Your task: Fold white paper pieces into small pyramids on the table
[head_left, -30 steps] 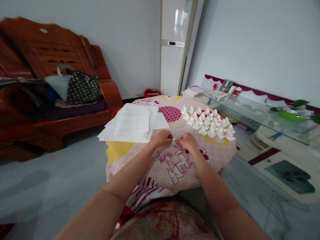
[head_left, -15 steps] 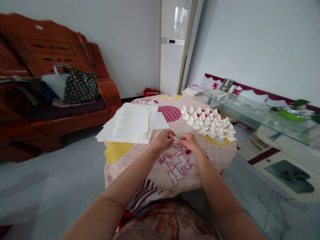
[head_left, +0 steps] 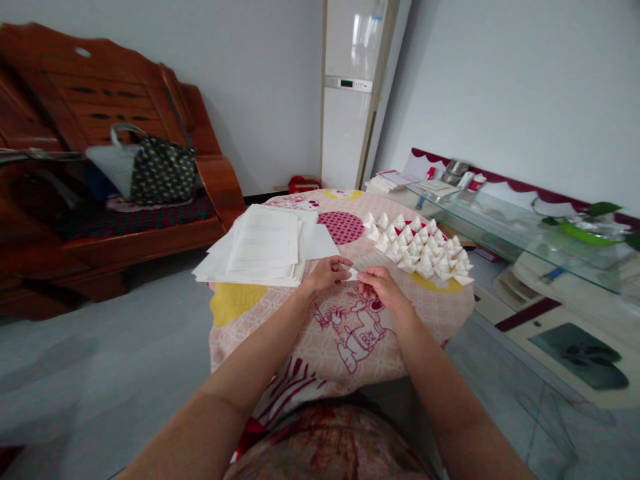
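Note:
A small piece of folded white paper [head_left: 353,274] is held between my two hands over the middle of the round table. My left hand [head_left: 327,275] pinches its left end, and my right hand [head_left: 379,283] grips the right end with fingers curled. Parts of the paper are hidden by the fingers. Beyond my left hand lies a stack of white paper sheets [head_left: 263,241], some with faint print. To the right stand many folded white paper boats [head_left: 420,247], set close together near the table's far right edge.
A patterned pink tablecloth [head_left: 300,327] covers the table. On the right a glass-topped cabinet [head_left: 525,240] carries cups, papers and a green bowl [head_left: 590,230]. A wooden bench [head_left: 165,247] with bags is at the left, and a tall white air conditioner [head_left: 346,127] stands behind.
My hands have lifted the folded paper slightly, and more of it shows between the fingers. My right hand has turned so its fingers curl under. The sheets and paper boats have stayed put.

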The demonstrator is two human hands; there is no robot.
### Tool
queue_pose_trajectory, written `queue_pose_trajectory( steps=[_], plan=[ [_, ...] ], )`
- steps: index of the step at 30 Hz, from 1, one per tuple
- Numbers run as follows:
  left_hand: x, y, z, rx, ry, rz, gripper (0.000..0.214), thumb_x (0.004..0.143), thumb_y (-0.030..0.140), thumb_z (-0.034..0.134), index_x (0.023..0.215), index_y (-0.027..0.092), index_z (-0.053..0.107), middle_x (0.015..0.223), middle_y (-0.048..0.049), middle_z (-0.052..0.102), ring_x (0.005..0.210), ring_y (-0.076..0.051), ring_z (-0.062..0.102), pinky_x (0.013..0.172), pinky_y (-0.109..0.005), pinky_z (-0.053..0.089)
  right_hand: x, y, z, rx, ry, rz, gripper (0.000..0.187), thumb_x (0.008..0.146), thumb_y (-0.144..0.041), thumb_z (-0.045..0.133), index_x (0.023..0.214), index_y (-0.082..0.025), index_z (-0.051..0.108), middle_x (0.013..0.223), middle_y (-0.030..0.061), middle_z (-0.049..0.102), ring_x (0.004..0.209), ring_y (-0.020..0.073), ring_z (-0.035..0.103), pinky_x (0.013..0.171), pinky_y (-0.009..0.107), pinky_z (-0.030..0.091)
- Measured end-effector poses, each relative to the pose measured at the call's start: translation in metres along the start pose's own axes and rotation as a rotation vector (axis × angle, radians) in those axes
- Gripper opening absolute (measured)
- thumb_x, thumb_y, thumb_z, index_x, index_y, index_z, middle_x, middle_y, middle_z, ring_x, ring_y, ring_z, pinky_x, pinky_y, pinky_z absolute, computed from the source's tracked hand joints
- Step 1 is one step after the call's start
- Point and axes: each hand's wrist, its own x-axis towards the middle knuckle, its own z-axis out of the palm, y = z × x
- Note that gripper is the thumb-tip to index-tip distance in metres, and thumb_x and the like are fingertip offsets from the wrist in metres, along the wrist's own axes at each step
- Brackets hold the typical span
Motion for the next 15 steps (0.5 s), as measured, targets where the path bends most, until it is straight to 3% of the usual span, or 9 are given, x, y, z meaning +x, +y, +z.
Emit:
queue_pose_trajectory(
  steps=[7,15],
  plan=[
    [-0.0015,0.004,-0.0004,-0.084,-0.02,-0.001,0.045,0.06,0.024,0.083,0.101,0.014,0.069,0.062,0.004,0.06,0.054,-0.008,0.05,0.056,-0.022,0.036,-0.0001,0.002,0.003,0.143,0.042,0.011,0.032,0.07,-0.048,0.072,0.062,-0.02,0.059,0.047,-0.004,0.054,0.035,0.0074,0.04,0.036,0.021,0.028],
    [-0.0015,0.0021,-0.0002,-0.043,-0.003,0.02,0.04,0.059,0.021,0.08,0.097,0.013,0.068,0.059,0.0042,0.06,0.051,-0.007,0.049,0.054,-0.021,0.033,0.0026,0.0039,0.0097,0.055,-0.03,-0.024,0.039,0.076,-0.052,0.07,0.06,-0.018,0.063,0.052,0.0003,0.06,0.04,0.0097,0.049,0.039,0.023,0.034]
  ],
)
